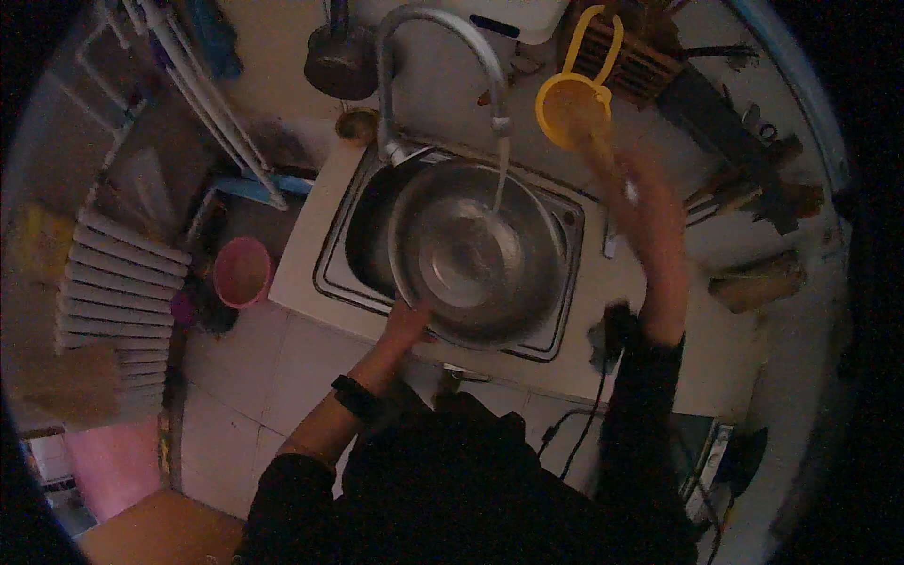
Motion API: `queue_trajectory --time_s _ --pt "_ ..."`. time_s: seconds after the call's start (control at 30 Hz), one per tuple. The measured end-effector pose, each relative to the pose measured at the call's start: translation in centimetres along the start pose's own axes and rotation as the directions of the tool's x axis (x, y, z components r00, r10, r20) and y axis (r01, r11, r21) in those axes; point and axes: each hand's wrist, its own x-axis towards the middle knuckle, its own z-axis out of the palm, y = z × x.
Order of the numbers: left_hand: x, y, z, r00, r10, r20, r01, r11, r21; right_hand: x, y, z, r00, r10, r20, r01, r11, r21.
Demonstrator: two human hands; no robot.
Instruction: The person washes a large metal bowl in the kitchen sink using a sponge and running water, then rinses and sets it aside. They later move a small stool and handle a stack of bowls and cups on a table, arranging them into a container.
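A large stainless steel bowl (466, 282) rests over the sink (367, 240), partly covering its basin. Water runs into it from the curved metal faucet (445, 25), and there is some water on its bottom. My left hand (411, 321) grips the bowl's near-left rim. Over the counter to the right, my right hand (632, 183) is raised and blurred by motion. Its fingers reach towards a yellow round plastic container (572, 106) with a loop handle. Blur hides whether the fingers touch or hold anything.
A dark pan (342, 63) and a small brown bowl (358, 127) are behind the sink. A brown slatted basket (635, 60) stands at the back right. A dark object with a cord (607, 335) lies by my right forearm. A pink bucket (244, 272) stands on the left.
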Motion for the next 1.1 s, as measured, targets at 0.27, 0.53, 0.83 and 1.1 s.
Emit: queue_trajectory --time_s 0.27,0.53,0.83,1.1 --pt "0.6 0.6 1.8 0.975 -0.202 -0.094 0.177 0.958 -0.224 -13.4 -2.3 17.4 0.761 -0.008 0.648 -0.044 0.997 0.063" --pt "0.6 -2.5 1.2 0.992 -0.123 -0.013 0.124 0.978 0.166 -13.5 1.4 18.4 0.638 0.223 0.737 -0.104 0.973 -0.205" --pt "-1.6 3.9 3.3 0.978 -0.191 -0.079 0.186 0.980 -0.075 -6.2 -5.4 25.1 0.613 0.025 0.790 -0.657 0.570 0.493" --pt "-0.2 2.2 2.7 0.975 -0.148 -0.166 0.143 0.989 -0.039 -13.9 2.3 20.6 0.231 0.039 0.972 -0.973 0.006 0.231"
